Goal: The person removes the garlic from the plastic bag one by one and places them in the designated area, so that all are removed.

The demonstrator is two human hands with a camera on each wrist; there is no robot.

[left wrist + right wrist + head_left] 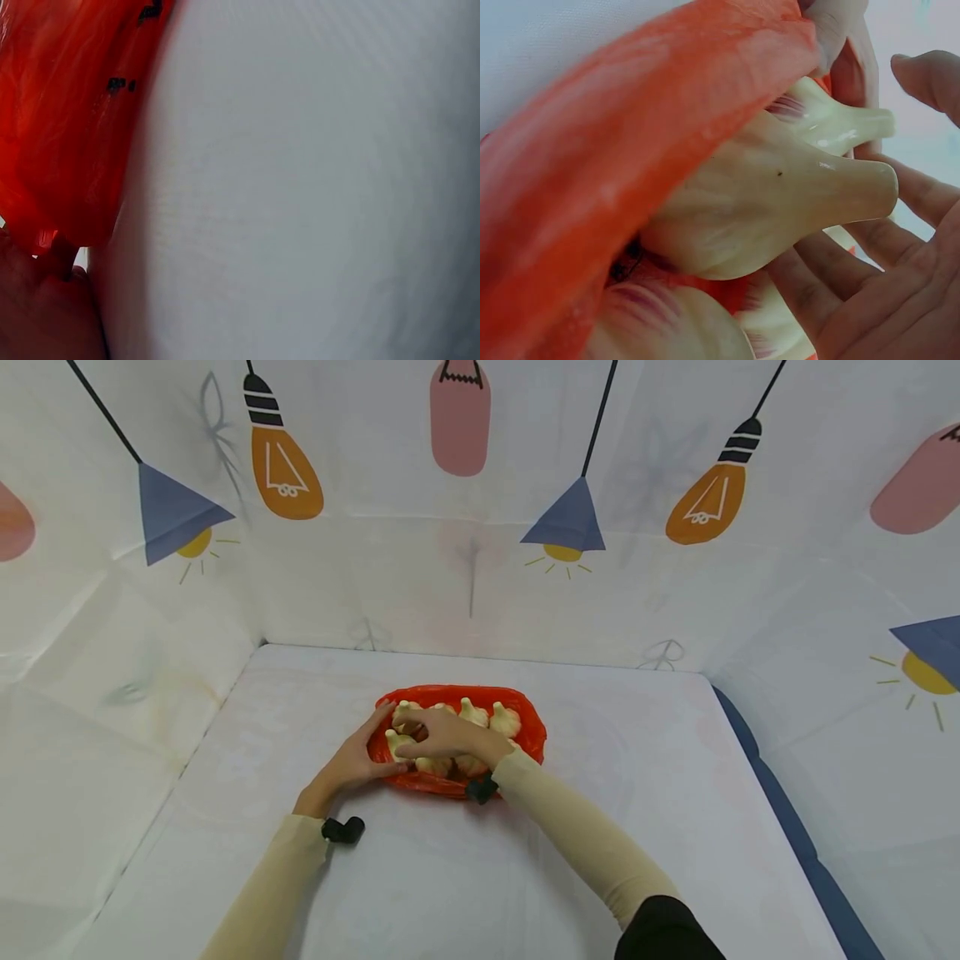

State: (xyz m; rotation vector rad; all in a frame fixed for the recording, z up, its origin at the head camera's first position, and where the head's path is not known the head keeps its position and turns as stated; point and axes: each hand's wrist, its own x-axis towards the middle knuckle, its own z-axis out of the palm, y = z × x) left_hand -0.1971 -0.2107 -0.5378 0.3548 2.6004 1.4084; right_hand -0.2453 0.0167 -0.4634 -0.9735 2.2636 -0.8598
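Because the red plastic bag (525, 739) is soft and floppy, the left hand (352, 766) rests against its near left edge with fingers mostly straight, likely to keep it from sliding on the white table (675, 827). Inside the bag sit the garlic bulbs (504, 720) (pale, with pointy tops), and the right hand (442, 735) reaches over them with fingers bent around one bulb (772, 202), probably so it can be picked out. All of this lies in the middle of the table, with the lamp-patterned wall (480, 527) far behind.
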